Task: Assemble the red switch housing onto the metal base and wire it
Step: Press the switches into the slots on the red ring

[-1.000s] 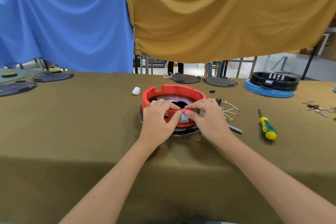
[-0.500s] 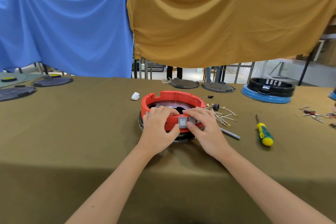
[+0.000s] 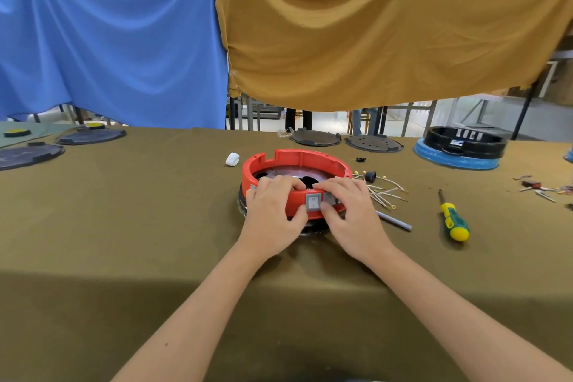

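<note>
Both hands (image 3: 274,214) (image 3: 352,215) grip red housing (image 3: 297,160) rim, thumbs seemingly flanking switch (image 3: 313,202)

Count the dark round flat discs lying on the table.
4. Two at far left: one near the edge, one beside it. Two behind the red housing: left disc, right disc. More may lie outside the frame.

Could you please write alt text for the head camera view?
Both hands, left hand and right hand, grip the near rim of a red switch housing around its grey rocker switch. Loose wires and a screwdriver lie to the right.
</note>
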Demonstrator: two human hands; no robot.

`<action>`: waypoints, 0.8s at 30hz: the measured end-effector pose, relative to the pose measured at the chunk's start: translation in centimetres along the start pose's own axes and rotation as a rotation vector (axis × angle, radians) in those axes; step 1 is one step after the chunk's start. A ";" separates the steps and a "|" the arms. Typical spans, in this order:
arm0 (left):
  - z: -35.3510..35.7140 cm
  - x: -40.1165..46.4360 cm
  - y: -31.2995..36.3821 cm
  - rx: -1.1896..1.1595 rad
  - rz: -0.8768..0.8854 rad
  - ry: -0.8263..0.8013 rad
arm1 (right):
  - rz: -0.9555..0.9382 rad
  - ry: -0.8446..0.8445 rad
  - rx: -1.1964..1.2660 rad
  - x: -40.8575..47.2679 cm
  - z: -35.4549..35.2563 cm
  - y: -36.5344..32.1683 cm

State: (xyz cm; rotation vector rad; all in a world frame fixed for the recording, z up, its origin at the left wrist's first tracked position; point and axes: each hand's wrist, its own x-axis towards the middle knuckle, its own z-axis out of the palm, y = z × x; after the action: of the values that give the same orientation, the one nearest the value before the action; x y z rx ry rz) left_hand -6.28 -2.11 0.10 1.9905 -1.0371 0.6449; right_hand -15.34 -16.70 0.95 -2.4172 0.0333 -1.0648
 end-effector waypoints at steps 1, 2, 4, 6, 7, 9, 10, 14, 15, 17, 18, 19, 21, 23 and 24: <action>0.0 0.0 0.1 -0.024 -0.008 0.003 | 0.008 0.002 0.028 0.0 0.0 0.0; -0.1 0.0 0.2 -0.054 -0.016 0.005 | 0.014 0.007 0.046 0.0 0.0 -0.1; -0.2 0.0 0.2 -0.092 -0.025 0.011 | 0.013 0.036 0.040 -0.1 -0.1 -0.1; -0.2 0.1 0.1 -0.111 -0.026 0.014 | 0.006 0.081 0.012 -0.1 -0.1 -0.2; -0.2 0.1 0.1 -0.117 -0.027 0.013 | 0.001 0.099 -0.008 0.0 0.0 -0.3; -0.1 0.1 0.2 -0.111 -0.029 0.013 | -0.011 0.124 -0.068 0.1 0.2 -0.4; -0.1 0.1 0.2 -0.101 -0.029 0.012 | -0.014 0.130 -0.095 0.2 0.3 -0.4; -0.2 0.1 0.4 -0.103 -0.024 0.007 | -0.008 0.123 -0.053 0.2 0.3 -0.3; -0.3 0.1 0.4 -0.111 -0.023 0.009 | -0.004 0.121 -0.014 0.1 0.2 -0.2; -0.4 0.1 0.5 -0.127 -0.031 0.015 | 0.004 0.125 0.039 0.1 0.1 -0.1; -0.5 0.1 0.5 -0.140 -0.046 0.019 | 0.013 0.126 0.054 0.1 0.1 -0.1; -0.6 0.0 0.5 -0.159 -0.066 0.026 | 0.028 0.127 0.072 0.1 0.1 -0.1; -0.8 0.0 0.5 -0.196 -0.115 0.057 | 0.065 0.127 0.118 0.1 0.1 0.1; -1.0 -0.1 0.5 -0.197 -0.151 0.088 | 0.103 0.076 0.132 0.3 0.0 0.4; -1.1 -0.1 0.6 -0.179 -0.154 0.095 | 0.108 0.038 0.121 0.3 0.0 0.4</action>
State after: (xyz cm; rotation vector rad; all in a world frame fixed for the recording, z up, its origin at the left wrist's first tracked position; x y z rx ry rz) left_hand -6.88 -1.39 0.86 1.8442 -0.8452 0.5385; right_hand -15.04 -17.14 0.94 -2.2606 0.1077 -1.0341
